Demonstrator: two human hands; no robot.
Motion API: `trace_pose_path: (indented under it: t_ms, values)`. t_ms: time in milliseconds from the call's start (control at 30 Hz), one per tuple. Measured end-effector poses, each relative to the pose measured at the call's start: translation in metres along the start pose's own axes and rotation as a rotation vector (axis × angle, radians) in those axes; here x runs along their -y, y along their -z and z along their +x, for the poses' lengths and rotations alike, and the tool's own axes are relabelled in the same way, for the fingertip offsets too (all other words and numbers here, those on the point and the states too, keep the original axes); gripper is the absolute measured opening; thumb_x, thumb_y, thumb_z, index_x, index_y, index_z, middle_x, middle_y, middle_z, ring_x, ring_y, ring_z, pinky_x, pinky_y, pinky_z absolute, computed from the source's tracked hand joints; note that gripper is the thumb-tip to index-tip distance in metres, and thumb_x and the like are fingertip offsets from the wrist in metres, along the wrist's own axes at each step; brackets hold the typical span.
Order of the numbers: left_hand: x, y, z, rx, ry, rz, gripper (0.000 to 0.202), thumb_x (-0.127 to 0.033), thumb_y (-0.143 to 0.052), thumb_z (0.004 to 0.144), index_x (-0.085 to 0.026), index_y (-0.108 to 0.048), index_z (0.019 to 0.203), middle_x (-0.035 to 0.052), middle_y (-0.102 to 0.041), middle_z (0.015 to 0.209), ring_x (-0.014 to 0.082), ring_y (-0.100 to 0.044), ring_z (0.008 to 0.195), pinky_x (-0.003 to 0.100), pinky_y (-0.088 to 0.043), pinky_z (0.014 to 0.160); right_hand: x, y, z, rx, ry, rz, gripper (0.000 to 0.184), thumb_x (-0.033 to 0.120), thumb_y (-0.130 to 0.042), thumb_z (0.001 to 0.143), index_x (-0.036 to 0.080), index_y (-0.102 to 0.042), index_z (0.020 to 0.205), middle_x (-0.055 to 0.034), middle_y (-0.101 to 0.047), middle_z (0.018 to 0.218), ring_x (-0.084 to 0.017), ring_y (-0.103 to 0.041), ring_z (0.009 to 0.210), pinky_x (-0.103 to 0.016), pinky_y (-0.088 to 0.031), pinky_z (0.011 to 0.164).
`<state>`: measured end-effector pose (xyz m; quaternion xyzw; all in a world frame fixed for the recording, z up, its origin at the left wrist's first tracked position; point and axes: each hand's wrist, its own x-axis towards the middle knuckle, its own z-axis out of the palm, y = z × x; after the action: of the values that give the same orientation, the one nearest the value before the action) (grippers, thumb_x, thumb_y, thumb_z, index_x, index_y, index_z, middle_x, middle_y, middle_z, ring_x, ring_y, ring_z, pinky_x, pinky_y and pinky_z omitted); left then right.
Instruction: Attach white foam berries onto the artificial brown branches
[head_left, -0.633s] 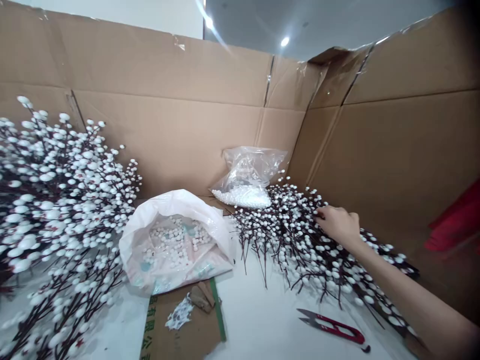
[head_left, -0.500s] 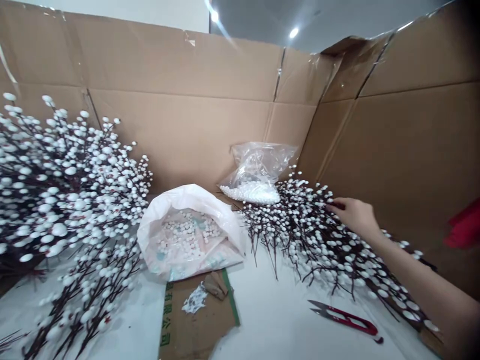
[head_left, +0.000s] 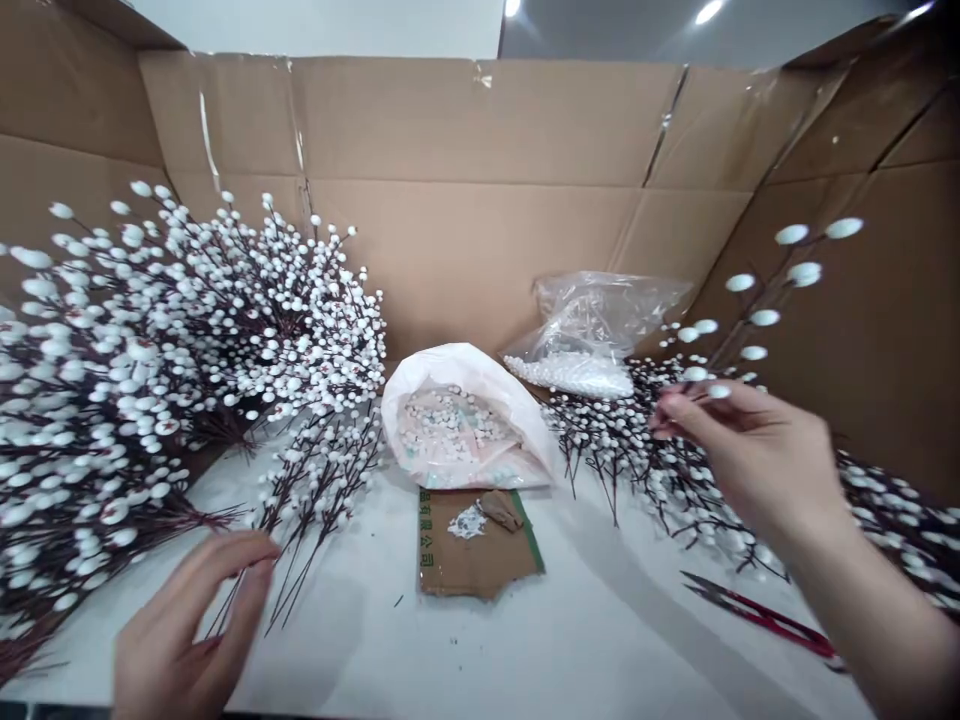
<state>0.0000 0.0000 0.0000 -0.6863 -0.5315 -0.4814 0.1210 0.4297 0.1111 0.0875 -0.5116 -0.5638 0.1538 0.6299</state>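
While the right hand (head_left: 780,455) pinched one white-berry branch (head_left: 765,318) between thumb and fingers, raised above the right side of the tabletop (head_left: 600,640), the left hand (head_left: 191,620) hung near the front-left corner in the head view, fingers curled towards the thumb; whether it gripped anything could not be told. As far as could be judged, that single branch was already clear, while many lay ungathered: a large heap (head_left: 150,350) along the left edge, a spread (head_left: 615,425) towards the right. Red-handled snips (head_left: 780,618) lay untouched near the right edge. Towards the back edge sat a white bag (head_left: 450,365) of loose berries and a clear bag (head_left: 592,320) of white beads.
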Motion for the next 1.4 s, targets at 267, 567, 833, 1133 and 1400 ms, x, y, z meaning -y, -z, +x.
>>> trace_pose_path:
  t_ms: [267,567,833,1133,1400]
  values:
    - [-0.095,-0.025,0.094,0.538,-0.098,-0.369,0.026,-0.029,-0.044,0.09,-0.022,-0.061,0.109,0.0061,-0.067,0.102,0.0188,-0.061,0.09,0.027,-0.05,0.076,0.091,-0.089,-0.068,0.562,-0.122,0.489,0.018,0.032,-0.077,0.066,0.019,-0.066,0.073,-0.0006,-0.065,0.065,-0.016,-0.062,0.057,-0.031,-0.055,0.056]
    - [-0.096,-0.083,0.098,0.644,0.069,-0.633,0.031,-0.03,-0.034,0.093,-0.018,-0.051,0.071,-0.004,-0.05,0.054,0.0103,-0.046,0.052,0.022,-0.036,0.055,0.054,-0.103,-0.051,0.561,0.203,0.1,0.022,0.034,-0.067,0.076,0.019,-0.065,0.091,-0.0037,-0.067,0.09,-0.014,-0.056,0.071,-0.028,-0.043,0.065]
    - [-0.071,-0.114,0.061,0.68,0.33,-0.856,0.033,-0.042,-0.034,0.093,-0.018,-0.047,0.076,-0.0025,-0.052,0.055,0.0119,-0.051,0.05,0.024,-0.039,0.054,-0.023,-0.078,-0.049,0.865,0.249,-0.283,0.018,0.034,-0.059,0.082,0.019,-0.064,0.089,-0.0048,-0.065,0.087,-0.016,-0.056,0.07,-0.028,-0.043,0.063]
    - [-0.069,-0.125,0.046,0.731,0.412,-0.894,0.033,-0.045,-0.035,0.092,-0.018,-0.046,0.076,-0.0026,-0.054,0.055,0.0117,-0.052,0.049,0.023,-0.039,0.05,-0.04,-0.082,-0.071,0.892,0.27,-0.431,0.014,0.029,-0.061,0.079,0.021,-0.059,0.09,-0.0047,-0.059,0.092,-0.02,-0.054,0.086,-0.029,-0.041,0.071]
    - [-0.067,-0.125,0.042,0.722,0.43,-0.82,0.032,-0.043,-0.034,0.093,-0.019,-0.045,0.076,-0.0021,-0.056,0.056,0.0119,-0.053,0.049,0.023,-0.04,0.051,-0.041,-0.093,-0.08,0.825,0.187,-0.235,0.022,0.012,-0.056,0.071,0.021,-0.05,0.091,-0.0008,-0.053,0.083,-0.016,-0.048,0.074,-0.025,-0.035,0.062]
